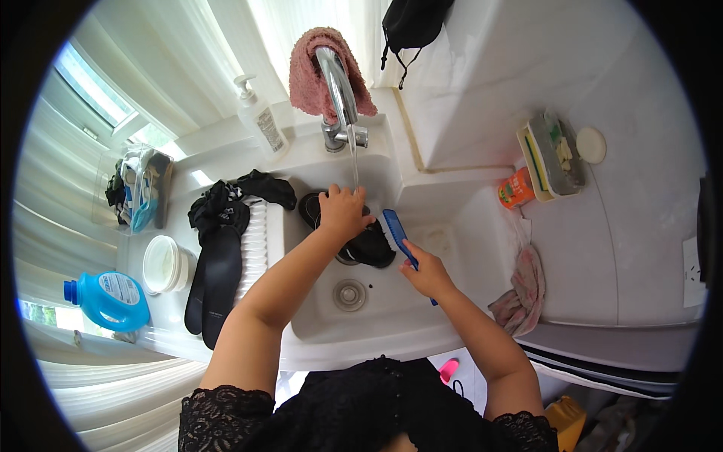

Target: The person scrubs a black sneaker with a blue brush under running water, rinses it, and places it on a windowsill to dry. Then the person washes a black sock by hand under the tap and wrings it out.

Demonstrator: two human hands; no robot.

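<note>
Water runs from the chrome faucet point(340, 87) into the white sink point(316, 320), where a black shoe point(373, 248) lies under the stream. My left hand point(345, 215) grips the shoe from above and hides its middle; whether the black part beyond my wrist belongs to a second shoe, I cannot tell. In my right hand point(429, 273) is a blue scrubbing brush point(395, 230), held by its handle. Its white bristles face the shoe, close to its right side. Whether they touch is unclear. The drain point(349, 294) lies nearer to me.
Black insoles point(221, 279) and black cloth point(218, 211) lie left by a ribbed washboard point(254, 241). Further left stand a white tub point(166, 264), a blue detergent bottle point(113, 301) and a clear bin point(135, 188). A pump bottle point(262, 124) stands behind; a rag point(521, 294) hangs right.
</note>
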